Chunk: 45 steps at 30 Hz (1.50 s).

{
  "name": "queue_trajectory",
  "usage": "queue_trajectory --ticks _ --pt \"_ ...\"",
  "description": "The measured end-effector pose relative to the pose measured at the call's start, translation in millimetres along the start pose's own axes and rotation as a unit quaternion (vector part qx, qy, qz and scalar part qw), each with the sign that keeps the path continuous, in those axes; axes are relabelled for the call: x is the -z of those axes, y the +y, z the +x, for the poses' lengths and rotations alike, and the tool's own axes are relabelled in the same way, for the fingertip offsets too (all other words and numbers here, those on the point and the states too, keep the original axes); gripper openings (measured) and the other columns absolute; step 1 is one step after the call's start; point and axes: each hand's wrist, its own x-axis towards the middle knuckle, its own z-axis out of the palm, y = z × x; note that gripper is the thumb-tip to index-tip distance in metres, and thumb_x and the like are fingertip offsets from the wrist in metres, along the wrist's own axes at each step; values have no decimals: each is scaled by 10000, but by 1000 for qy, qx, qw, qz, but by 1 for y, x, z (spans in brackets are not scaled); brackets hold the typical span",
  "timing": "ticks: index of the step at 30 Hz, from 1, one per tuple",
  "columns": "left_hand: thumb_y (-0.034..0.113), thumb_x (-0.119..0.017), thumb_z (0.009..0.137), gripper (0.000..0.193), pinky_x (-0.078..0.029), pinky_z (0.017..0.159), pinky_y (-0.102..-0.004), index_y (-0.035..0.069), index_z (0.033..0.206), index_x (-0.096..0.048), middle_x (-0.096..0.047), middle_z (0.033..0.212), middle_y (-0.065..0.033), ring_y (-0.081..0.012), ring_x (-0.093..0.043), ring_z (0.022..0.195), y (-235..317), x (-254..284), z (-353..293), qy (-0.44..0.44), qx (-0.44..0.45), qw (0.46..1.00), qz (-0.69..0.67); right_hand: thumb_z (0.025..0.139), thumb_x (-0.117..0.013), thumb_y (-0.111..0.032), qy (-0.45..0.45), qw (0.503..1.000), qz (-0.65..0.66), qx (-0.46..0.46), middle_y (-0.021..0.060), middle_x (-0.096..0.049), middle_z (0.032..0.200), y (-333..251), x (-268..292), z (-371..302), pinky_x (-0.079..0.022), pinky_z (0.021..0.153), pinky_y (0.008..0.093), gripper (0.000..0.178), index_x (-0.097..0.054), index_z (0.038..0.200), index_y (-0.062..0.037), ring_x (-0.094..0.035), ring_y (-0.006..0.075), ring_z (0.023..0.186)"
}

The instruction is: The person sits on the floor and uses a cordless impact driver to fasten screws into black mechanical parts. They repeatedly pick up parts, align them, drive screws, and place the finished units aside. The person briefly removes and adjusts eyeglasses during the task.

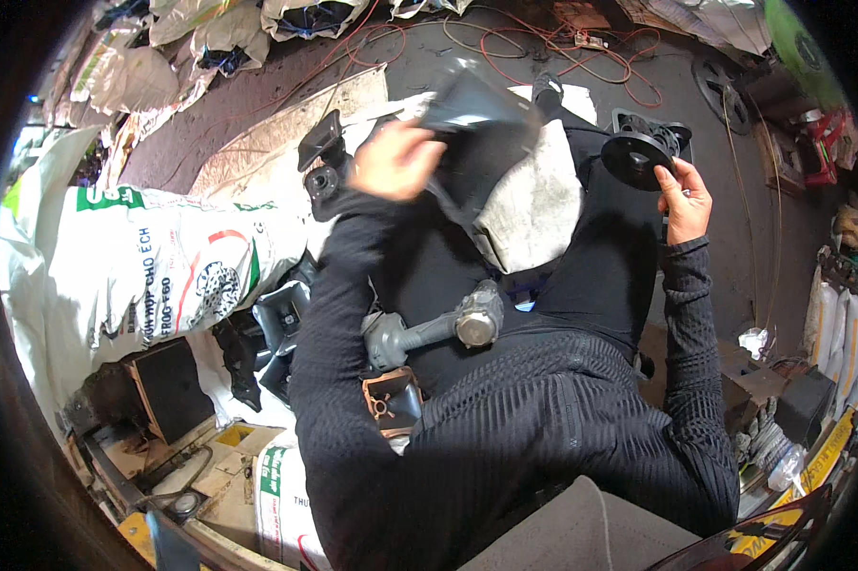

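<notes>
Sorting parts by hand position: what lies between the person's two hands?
In the head view, a grey-white cloth over the lap lies between the left hand, gripping a blurred dark sheet, and right hand.

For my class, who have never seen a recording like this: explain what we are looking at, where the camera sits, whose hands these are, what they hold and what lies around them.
This is one picture from a wide fisheye camera worn on a person's head, looking down, so straight edges bend near the rim. No machine is involved: the two arms in black sleeves belong to the wearer, who seems to be seated. The left hand, blurred by motion, grips a dark flat piece; what it is cannot be told. The right hand holds a round black disc with its fingers. A grey cloth lies over the lap, and a grey power tool rests lower against the body. To the left stands a white printed sack; red wires trail over the dark floor ahead.
</notes>
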Motion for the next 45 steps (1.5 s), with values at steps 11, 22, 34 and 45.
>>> queue_trajectory --ticks 11,22,34,45 --pt "286 -616 771 445 -464 883 -399 59 1149 -560 -473 1282 -196 -331 -547 1076 37 -115 -26 -288 140 947 18 706 -683 -78 -188 888 -295 297 33 -633 811 66 -80 -27 -510 620 306 290 -642 987 -136 -618 213 722" --pt "182 -630 739 558 -443 902 -383 79 1266 -481 -552 1192 -139 -324 -542 1064 106 11 -84 -487 121 860 -91 792 -605 -174 -318 888 -285 169 113 -609 727 89 -87 -49 -478 567 380 143 -587 906 -89 -612 263 668" --pt "77 -705 633 755 -491 856 -330 86 1329 -413 -578 1175 -107 -266 -614 949 117 8 -86 -324 166 922 -130 929 -447 -39 -177 721 528 -412 145 -569 1130 77 -58 -54 -501 906 387 309 -434 1235 8 -562 267 1089" --pt "131 -705 711 632 -483 869 -298 42 1277 -437 -544 1201 -94 -215 -602 994 156 8 -51 -263 43 963 44 926 -507 -110 -187 651 575 -460 124 -558 1184 56 -66 -63 -553 832 337 251 -494 1165 -36 -565 232 1094"
